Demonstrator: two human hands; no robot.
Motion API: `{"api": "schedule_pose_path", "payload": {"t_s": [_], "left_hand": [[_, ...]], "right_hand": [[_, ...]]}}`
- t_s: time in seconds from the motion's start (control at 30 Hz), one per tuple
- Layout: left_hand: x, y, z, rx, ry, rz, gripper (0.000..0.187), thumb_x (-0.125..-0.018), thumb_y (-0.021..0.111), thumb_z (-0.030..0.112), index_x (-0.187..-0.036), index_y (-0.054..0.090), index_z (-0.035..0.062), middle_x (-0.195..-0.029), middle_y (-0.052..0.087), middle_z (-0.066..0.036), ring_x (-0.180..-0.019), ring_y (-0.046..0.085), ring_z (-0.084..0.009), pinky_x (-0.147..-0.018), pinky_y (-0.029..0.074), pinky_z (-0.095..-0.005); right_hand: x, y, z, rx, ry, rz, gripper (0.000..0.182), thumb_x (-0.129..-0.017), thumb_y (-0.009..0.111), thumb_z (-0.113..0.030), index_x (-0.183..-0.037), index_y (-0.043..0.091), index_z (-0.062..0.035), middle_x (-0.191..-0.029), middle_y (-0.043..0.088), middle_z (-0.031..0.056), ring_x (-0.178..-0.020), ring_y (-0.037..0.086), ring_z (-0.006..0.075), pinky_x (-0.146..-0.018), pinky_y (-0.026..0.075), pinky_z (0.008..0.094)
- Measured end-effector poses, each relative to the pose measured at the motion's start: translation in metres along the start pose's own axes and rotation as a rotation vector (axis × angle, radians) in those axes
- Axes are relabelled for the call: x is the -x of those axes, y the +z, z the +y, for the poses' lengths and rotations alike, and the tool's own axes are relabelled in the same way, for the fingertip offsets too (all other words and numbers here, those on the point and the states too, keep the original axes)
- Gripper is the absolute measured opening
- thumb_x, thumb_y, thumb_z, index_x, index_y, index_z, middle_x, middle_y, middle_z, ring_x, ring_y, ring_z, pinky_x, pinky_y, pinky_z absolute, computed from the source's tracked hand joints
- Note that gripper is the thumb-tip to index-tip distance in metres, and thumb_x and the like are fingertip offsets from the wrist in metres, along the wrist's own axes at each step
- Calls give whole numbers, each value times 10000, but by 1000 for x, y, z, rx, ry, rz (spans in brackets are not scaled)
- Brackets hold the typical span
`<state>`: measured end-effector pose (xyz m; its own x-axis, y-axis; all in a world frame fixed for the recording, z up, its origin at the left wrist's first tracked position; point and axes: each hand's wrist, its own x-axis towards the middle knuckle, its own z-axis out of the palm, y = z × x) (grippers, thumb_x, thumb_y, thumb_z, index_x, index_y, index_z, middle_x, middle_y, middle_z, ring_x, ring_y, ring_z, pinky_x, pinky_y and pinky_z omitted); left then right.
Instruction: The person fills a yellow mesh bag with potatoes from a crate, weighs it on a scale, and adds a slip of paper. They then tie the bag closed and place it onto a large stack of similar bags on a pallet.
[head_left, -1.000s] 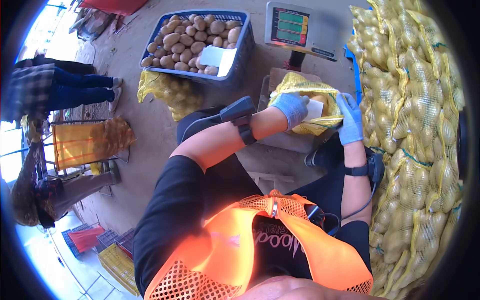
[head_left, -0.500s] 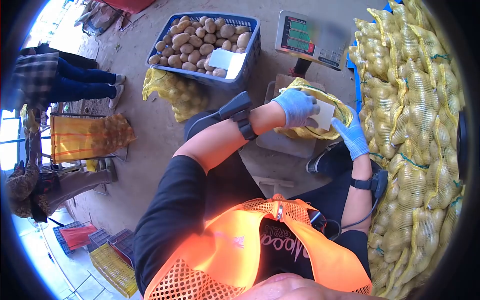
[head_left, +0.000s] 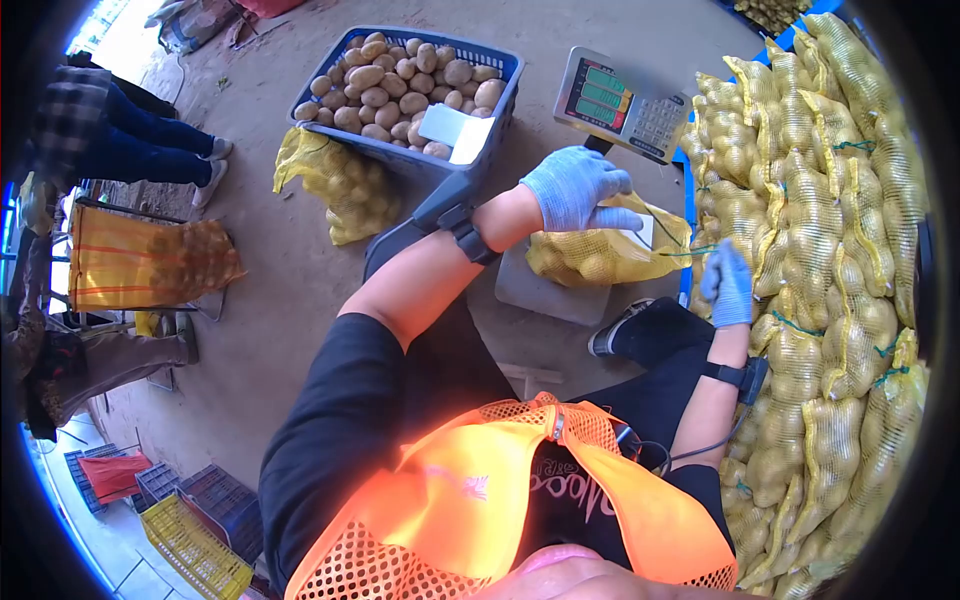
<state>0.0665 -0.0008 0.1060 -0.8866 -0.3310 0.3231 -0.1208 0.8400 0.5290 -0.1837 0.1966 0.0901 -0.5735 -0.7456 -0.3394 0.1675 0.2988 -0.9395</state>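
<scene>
A yellow mesh bag [head_left: 590, 258] of potatoes rests on the scale platform [head_left: 555, 290] before me, its mouth gathered toward the right. Inside the mouth a white card [head_left: 641, 232] partly shows. My left hand [head_left: 578, 190], in a blue knit glove, is closed at the bag's upper side, with a dark strand running from its fingertips. My right hand [head_left: 729, 285], gloved alike, pinches the green drawstring [head_left: 695, 250], which stretches from the bag's mouth. The left fingers' exact hold is partly hidden.
A blue crate [head_left: 487, 140] of loose potatoes stands ahead, beside another yellow mesh bag [head_left: 345, 190]. The scale's display [head_left: 603, 95] is beyond my hands. Stacked filled bags [head_left: 800, 240] line the right. Two people stand left, near an orange sack [head_left: 140, 260].
My right hand has moved off the bag's rim, drawing the drawstring right and slightly down. The wide-open bag mouth has narrowed. My left hand has shifted slightly left.
</scene>
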Motion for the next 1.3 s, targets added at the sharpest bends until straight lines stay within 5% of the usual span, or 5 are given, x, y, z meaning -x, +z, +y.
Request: {"api": "schedule_pose_path", "payload": {"t_s": [0.27,0.37,0.7,1.1,1.3], "left_hand": [[-9,24,53,565,96,489,363,-821,624,374,-973,606,45,-958,621,-126,-830,610,-258,-725,489,-331],[-10,22,55,873,-26,-116,274,-846,597,312,-936,614,54,-849,636,-118,-743,607,-215,-689,480,-312],[-23,25,50,492,124,337,312,-932,430,196,-704,533,8,-580,468,-137,-535,531,-251,-519,407,-360],[-47,26,-1,604,58,494,351,-937,462,264,-725,515,-11,-686,506,-75,-642,502,-159,-596,432,-305],[-5,24,-57,191,-533,96,485,-900,467,421,-661,597,19,-630,575,-180,-587,545,-348,-590,453,-398]], "right_hand": [[65,74,-125,-63,-571,-243,258,-958,459,-270,-800,497,-70,-533,393,-44,-418,336,30,-391,267,183],[77,125,-123,98,-438,-470,208,-941,503,-243,-862,503,-51,-579,441,-31,-461,382,29,-458,328,163],[-23,104,58,155,-144,-534,535,-810,678,-239,-1258,451,-55,-1199,498,100,-1176,419,194,-1035,314,369],[-96,100,111,263,-413,-587,432,-859,621,-292,-1206,498,-65,-1109,555,96,-1027,541,187,-904,449,346],[-65,115,51,-456,473,-436,152,-897,559,-229,-985,565,-105,-572,442,-74,-377,340,23,-318,254,184]]}}
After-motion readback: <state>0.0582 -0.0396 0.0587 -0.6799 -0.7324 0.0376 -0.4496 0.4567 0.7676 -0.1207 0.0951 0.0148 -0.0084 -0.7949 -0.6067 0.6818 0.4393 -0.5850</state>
